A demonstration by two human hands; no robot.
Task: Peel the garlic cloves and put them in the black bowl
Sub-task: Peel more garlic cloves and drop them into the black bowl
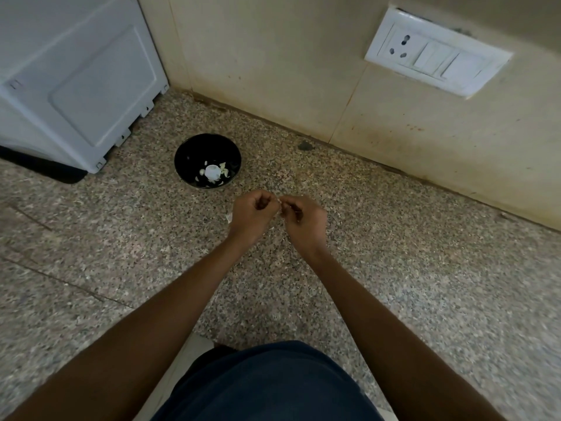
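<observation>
A black bowl (pixel 207 161) stands on the speckled granite counter (pixel 394 268) and holds white garlic pieces and skins (pixel 212 173). In front and to the right of the bowl, my left hand (pixel 252 214) and my right hand (pixel 303 220) meet above the counter. The fingers of both are curled, and their tips pinch a small garlic clove (pixel 280 202) between them; only a sliver of it shows. A scrap of white skin (pixel 229 218) lies by my left hand.
A white appliance (pixel 69 77) stands at the back left, close to the bowl, with a dark mat (pixel 45 168) under it. A tiled wall (pixel 288 71) runs behind the counter and carries a white socket and switch plate (pixel 437 53).
</observation>
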